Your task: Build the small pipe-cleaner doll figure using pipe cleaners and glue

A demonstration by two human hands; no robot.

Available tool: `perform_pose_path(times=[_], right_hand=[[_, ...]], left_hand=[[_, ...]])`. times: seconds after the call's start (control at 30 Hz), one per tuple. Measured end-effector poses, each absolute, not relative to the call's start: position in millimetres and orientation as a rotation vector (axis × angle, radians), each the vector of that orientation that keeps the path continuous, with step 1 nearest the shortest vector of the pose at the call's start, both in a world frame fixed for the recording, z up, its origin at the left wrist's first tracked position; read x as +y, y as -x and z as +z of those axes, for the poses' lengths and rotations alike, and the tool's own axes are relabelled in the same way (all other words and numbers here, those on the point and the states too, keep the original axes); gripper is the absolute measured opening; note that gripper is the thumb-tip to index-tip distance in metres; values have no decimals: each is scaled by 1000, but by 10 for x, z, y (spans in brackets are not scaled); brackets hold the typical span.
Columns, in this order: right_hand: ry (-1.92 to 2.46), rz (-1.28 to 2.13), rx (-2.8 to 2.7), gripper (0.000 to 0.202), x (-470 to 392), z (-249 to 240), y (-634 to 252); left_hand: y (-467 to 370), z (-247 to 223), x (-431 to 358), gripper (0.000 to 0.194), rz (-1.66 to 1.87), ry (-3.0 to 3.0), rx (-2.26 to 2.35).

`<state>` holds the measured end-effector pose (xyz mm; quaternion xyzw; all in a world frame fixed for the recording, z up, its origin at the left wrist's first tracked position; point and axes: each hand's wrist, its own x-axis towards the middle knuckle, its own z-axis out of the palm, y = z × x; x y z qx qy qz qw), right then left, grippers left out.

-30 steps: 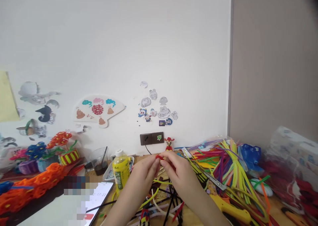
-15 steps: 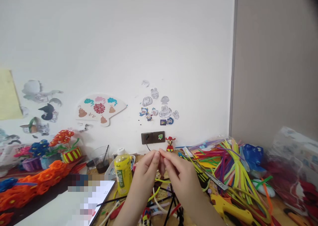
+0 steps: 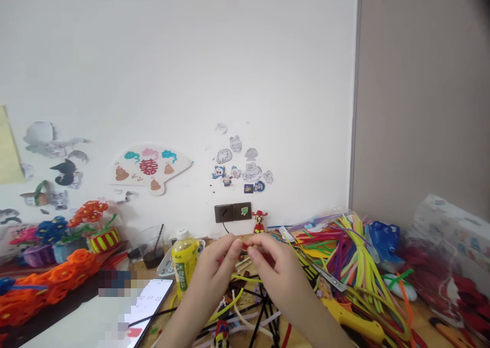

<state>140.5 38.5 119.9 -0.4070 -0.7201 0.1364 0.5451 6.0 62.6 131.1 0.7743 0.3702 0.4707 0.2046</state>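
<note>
My left hand and my right hand are raised over the middle of the table, thumbs and forefingers pinched. Between the fingertips shows a small red piece, like a bit of pipe cleaner; most of it is hidden by the fingers. Beneath the hands lie black pipe cleaners and a yellow pipe cleaner. A small figure in red and blue is at the near edge, and another red-hatted figure stands by the wall.
A yellow drink bottle and a cup of dark liquid stand left, near a lit phone or tablet screen. Bundled pipe cleaners, scissors and a yellow-handled tool lie right. Orange fuzzy flowers fill the left.
My hands have drawn slightly apart at the fingertips, and the red piece now shows between them. The whole view has shifted a little, with objects sitting further left.
</note>
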Motion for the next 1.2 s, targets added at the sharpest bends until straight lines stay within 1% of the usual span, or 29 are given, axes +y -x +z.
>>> perform_pose_path(times=[0.13, 0.27, 0.47, 0.6, 0.73, 0.93, 1.0, 1.1, 1.2], right_hand=[[1005, -91, -1841, 19, 401, 1175, -1420], [1045, -370, -1914, 18, 513, 1097, -1452], [1072, -601, -1912, 19, 718, 971, -1480], [1086, -690, -1912, 19, 791, 932, -1479], [1063, -722, -1899, 21, 808, 928, -1482], [971, -605, -1889, 38, 813, 928, -1513], [955, -507, -1902, 38, 790, 942, -1519], [928, -389, -1931, 31, 749, 968, -1519], [921, -400, -1941, 30, 736, 980, -1518]], left_hand=[[-88, 1294, 639, 34, 1322, -1996, 1045], [-66, 1268, 677, 30, 1218, -1941, 1014], [-75, 1241, 767, 32, 1178, -2159, 1116], [-78, 1202, 852, 32, 1141, -2078, 1104], [-50, 1155, 888, 35, 1087, -1987, 1067], [-36, 1168, 834, 30, 1063, -2059, 987], [-47, 1183, 818, 31, 1041, -2000, 969], [-73, 1206, 799, 32, 1079, -1847, 963], [-94, 1217, 794, 34, 1133, -1796, 1004]])
